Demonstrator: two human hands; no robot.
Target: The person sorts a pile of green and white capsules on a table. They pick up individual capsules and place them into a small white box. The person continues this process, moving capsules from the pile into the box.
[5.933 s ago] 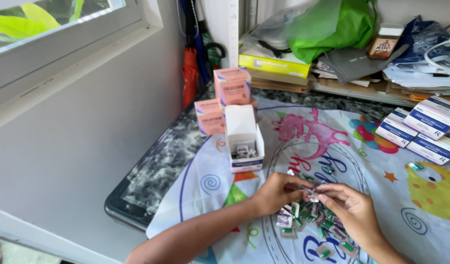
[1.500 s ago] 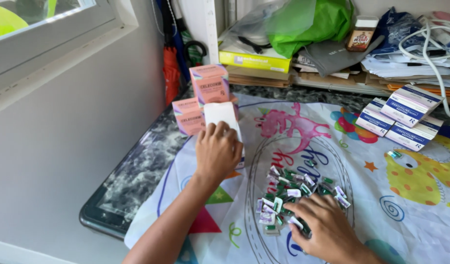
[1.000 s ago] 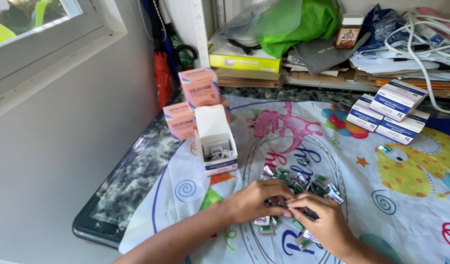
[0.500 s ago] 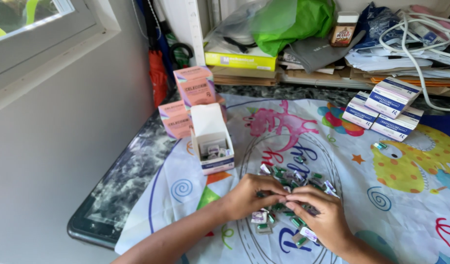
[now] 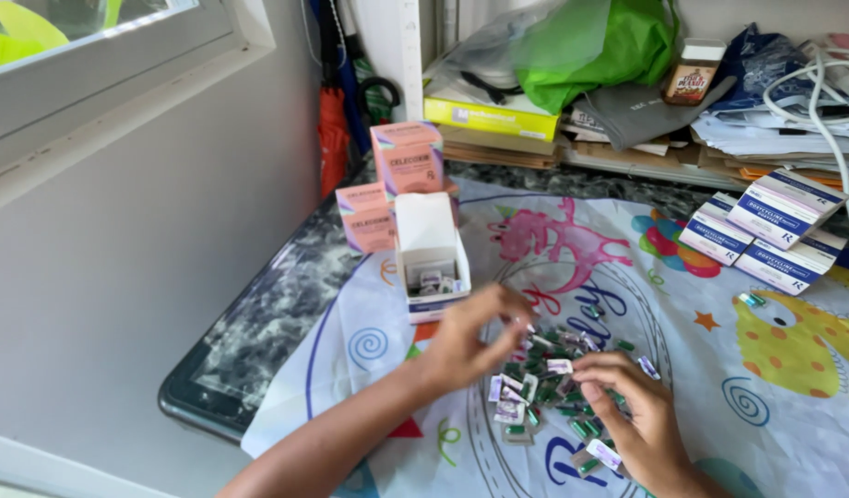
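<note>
Two hands over scattered capsule packets (image 5: 553, 387).
Left hand (image 5: 475, 337) pinching something small, nearer open white box (image 5: 431, 267) up-left; right hand (image 5: 632, 420) curled, contents unclear.

Home corner: window sill (image 5: 120, 88), cluttered shelf (image 5: 627, 157) (papers, cables).

Daylight is coming through a white-framed window (image 5: 120, 55) above a grey wall (image 5: 148, 267); dark speckled countertop (image 5: 277, 304) is running alongside.

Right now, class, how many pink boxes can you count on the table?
3 that show: a tall one at the back, a low one left of it, and one edge behind the open white box. More may be hidden.
</note>
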